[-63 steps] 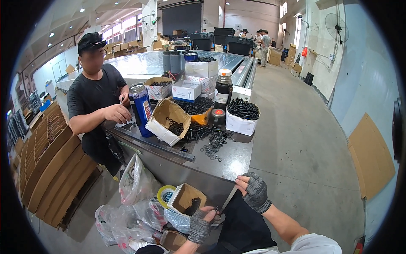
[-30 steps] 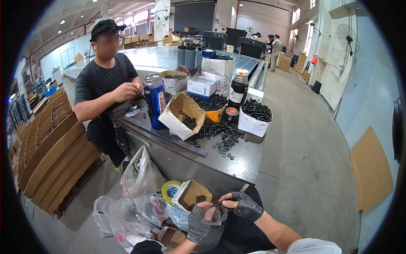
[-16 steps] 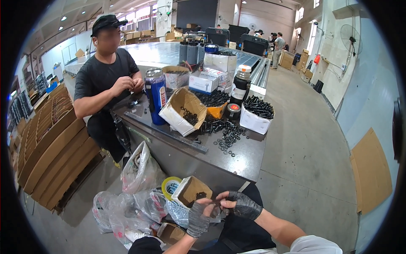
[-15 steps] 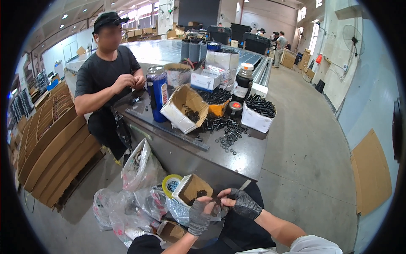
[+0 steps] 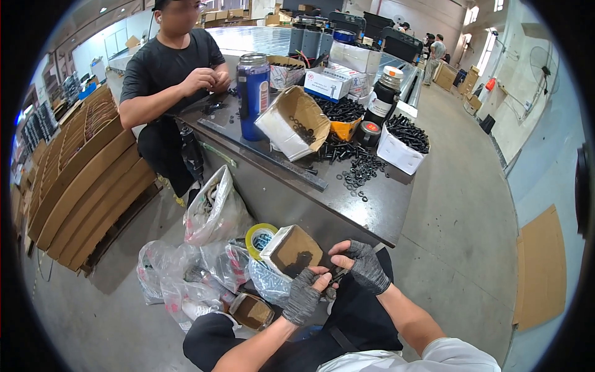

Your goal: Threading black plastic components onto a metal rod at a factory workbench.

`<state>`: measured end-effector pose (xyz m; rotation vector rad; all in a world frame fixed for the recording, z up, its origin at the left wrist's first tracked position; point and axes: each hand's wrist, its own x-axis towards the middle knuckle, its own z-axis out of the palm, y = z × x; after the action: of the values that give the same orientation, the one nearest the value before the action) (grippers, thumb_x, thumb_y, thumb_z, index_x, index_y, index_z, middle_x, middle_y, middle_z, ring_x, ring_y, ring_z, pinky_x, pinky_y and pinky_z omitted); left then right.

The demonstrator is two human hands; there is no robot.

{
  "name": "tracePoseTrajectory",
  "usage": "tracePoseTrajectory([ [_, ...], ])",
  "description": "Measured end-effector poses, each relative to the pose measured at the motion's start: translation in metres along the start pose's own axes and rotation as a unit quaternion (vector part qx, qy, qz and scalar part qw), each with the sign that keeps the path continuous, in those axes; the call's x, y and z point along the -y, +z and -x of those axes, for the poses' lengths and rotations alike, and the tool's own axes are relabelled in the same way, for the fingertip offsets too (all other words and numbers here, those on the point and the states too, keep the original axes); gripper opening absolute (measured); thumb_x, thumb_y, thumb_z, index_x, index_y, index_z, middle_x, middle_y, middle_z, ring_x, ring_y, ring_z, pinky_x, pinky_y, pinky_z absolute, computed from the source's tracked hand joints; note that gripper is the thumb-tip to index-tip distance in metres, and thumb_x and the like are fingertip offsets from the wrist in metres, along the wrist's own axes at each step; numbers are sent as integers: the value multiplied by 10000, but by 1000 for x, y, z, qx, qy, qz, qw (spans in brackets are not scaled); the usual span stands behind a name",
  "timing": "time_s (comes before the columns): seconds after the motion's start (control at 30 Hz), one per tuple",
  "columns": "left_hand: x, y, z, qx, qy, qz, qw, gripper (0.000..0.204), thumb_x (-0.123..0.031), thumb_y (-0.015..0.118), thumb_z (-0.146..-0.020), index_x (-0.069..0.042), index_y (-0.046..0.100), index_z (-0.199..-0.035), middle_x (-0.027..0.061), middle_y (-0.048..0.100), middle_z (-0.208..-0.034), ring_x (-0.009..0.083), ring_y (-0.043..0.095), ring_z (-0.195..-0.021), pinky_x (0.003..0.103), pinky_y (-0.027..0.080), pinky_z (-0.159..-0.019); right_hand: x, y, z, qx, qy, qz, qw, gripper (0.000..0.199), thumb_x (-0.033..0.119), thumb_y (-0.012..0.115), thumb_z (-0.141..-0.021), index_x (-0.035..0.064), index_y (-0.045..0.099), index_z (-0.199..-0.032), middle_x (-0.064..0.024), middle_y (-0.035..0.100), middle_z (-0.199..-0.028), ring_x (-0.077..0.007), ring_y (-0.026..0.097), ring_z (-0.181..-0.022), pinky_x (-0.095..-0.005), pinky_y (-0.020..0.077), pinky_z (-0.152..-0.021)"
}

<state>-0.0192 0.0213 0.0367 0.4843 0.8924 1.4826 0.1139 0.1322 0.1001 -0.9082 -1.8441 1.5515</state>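
Both my hands wear grey fingerless gloves and meet above my lap. My left hand [image 5: 304, 295] pinches the lower end of a thin dark metal piece [image 5: 338, 273]. My right hand [image 5: 365, 267] closes over the same piece from the right. Just left of my hands a small open cardboard box [image 5: 290, 249] holds a few dark parts. A yellow tape roll [image 5: 260, 235] lies behind that box.
A dark metal table [image 5: 378, 201] carries loose black washers [image 5: 358, 173], a tipped carton [image 5: 291, 123], a white box of black bolts [image 5: 401, 142] and a blue can [image 5: 253, 93]. A person in black [image 5: 170, 68] works at its far left. Plastic bags [image 5: 214, 211] and stacked cardboard [image 5: 80, 180] lie left.
My right hand came down from holding the thin piece apart and joined my left hand. The view has drawn closer to the table. The other person keeps working with both hands.
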Motion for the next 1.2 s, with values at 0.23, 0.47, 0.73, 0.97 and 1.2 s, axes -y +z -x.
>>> tracePoseTrajectory([
  [0.23, -2, -2, 1, 21, -8, -27, 999, 212, -133, 593, -983, 17, 544, -1125, 103, 645, -945, 163, 659, -830, 279, 533, -703, -5, 2, 4, 26, -76, 69, 994, 159, 126, 702, -873, 23, 675, -992, -67, 673, -898, -176, 657, -832, -282, 523, -760],
  [0.47, -3, -5, -3, 16, 35, -11, 999, 191, -110, 596, -979, 6, 549, -1123, 91, 644, -955, 164, 667, -844, 288, 549, -741, 47, -1, 10, -44, -301, 306, 902, 182, 32, 711, -815, 34, 672, -992, -136, 669, -936, -291, 655, -759, -362, 520, -679],
  [0.73, -7, 4, 1, 17, 43, -22, 999, 210, -157, 593, -985, -5, 538, -1119, 105, 665, -896, 167, 653, -844, 305, 541, -755, 70, -72, -76, -130, -333, 476, 803, 158, 110, 678, -820, 57, 680, -969, -133, 630, -926, -323, 601, -886, -418, 475, -780],
  [0.97, -14, 1, 2, 21, 37, -26, 999, 237, -145, 598, -983, 4, 533, -1154, 112, 643, -938, 184, 680, -856, 308, 571, -708, 63, -64, -99, -73, -352, 562, 745, 152, 107, 640, -823, 79, 713, -953, -114, 657, -939, -320, 598, -911, -423, 459, -818],
  [1.2, -19, 4, 7, 19, 19, -18, 999, 237, -171, 603, -981, -4, 549, -1140, 96, 678, -926, 146, 654, -851, 280, 540, -757, 61, -60, -81, -45, -373, 506, 776, 186, 56, 606, -803, 85, 691, -966, -117, 647, -940, -312, 601, -899, -430, 469, -799],
])
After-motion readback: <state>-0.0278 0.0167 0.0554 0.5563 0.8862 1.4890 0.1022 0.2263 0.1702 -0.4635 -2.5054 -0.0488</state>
